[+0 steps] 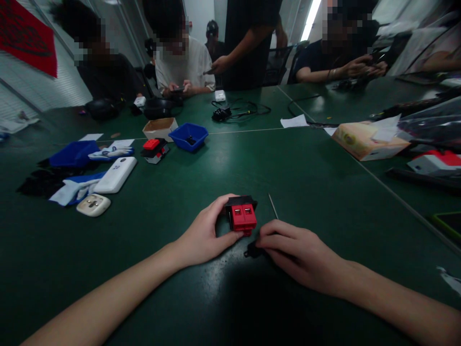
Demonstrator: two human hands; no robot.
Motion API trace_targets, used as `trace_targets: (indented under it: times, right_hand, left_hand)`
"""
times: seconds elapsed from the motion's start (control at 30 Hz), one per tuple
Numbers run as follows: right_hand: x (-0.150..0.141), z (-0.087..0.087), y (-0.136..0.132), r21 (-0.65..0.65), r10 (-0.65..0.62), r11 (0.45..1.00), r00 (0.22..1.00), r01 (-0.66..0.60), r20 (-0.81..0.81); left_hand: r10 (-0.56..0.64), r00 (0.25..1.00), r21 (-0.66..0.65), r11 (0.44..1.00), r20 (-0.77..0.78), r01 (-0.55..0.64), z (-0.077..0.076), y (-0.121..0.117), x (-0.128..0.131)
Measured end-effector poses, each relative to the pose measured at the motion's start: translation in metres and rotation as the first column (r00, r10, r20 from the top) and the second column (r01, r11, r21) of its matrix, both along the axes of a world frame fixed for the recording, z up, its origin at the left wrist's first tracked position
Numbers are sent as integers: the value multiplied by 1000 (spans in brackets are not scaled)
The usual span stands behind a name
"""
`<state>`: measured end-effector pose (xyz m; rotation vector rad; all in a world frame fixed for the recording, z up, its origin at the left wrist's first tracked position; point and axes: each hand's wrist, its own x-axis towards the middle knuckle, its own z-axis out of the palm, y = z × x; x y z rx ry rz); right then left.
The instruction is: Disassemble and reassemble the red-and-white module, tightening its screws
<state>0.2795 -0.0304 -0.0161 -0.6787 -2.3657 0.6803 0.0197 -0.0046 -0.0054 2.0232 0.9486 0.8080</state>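
My left hand (209, 230) grips a red and black block (244, 218), its thumb at the lower side and its fingers behind. The block has a black rim on top and two small square openings in its red face. Just to the right, my right hand (298, 250) is closed with its fingertips on a small black part (253, 250), low over the table. A thin metal rod (272, 205) sticks out beyond that hand's fingers. Its other end is hidden, so I cannot tell whether the hand holds it.
On the green table (173, 192), a red and grey block (154, 150), a blue tray (189, 138) and a cardboard box (160, 129) stand further off. Gloves (77, 187) and a white power bank (115, 175) lie left. A tissue box (370, 140) stands right. Several people sit or stand opposite.
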Motion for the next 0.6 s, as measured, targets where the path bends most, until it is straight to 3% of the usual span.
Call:
trace_targets:
  times: [0.17, 0.23, 0.33, 0.4, 0.6]
  right_hand:
    - [-5, 5, -3, -226, -259, 952, 934, 204, -246]
    - [-7, 6, -3, -400, -358, 886, 895, 236, -265]
    - [-11, 8, -5, -594, -416, 783, 866, 186, -277]
    - [-14, 8, -7, -631, -412, 759, 868, 159, -277]
    - [-19, 6, -12, -634, -413, 758, 864, 151, -287]
  left_hand:
    - [6, 1000, -37, 999, -25, -7, 2, -1, 0]
    - [5, 999, -61, 998, -46, -8, 2, -1, 0]
    - [2, 997, -56, 998, -78, -6, 2, -2, 2]
    - [-14, 995, -29, 1000, -98, 11, 1, -3, 2]
    - [-34, 992, 38, 999, -125, 39, -3, -4, 1]
